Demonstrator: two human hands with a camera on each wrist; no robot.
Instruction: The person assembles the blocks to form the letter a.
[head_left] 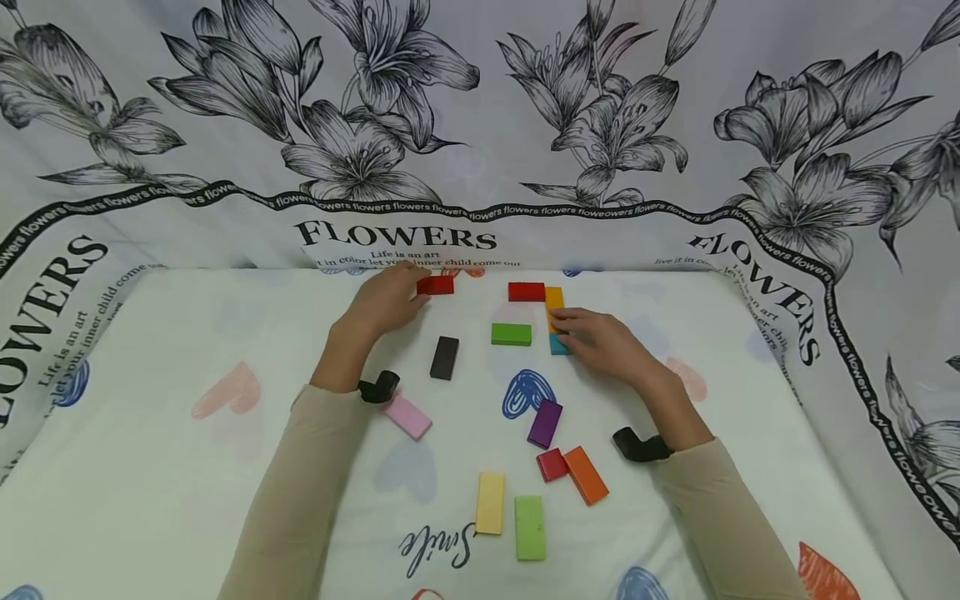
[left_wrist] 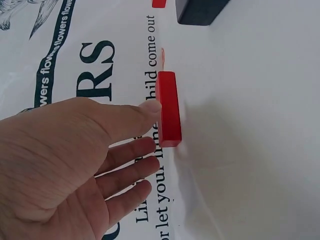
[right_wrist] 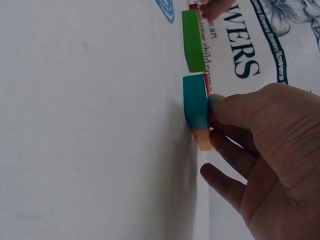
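Near the back edge of the cloth, my left hand [head_left: 390,298] pinches the end of a red block [head_left: 435,286]. In the left wrist view the thumb lies against this red block's side, with the index finger hidden. My right hand [head_left: 602,343] grips a teal block [head_left: 559,344], thumb against it, at the near end of a yellow-orange block [head_left: 554,298]. The right index finger reaches over the yellow-orange block. Another red block [head_left: 527,292] meets the far end of the yellow-orange block at a corner. A green block [head_left: 512,335] lies to the left of the teal one.
A black block [head_left: 444,358] and a pink block [head_left: 408,417] lie by my left wrist. Closer to me are purple [head_left: 544,423], small red [head_left: 552,465], orange [head_left: 586,476], pale yellow [head_left: 490,503] and light green [head_left: 529,528] blocks. Flower-printed fabric [head_left: 585,237] borders the back.
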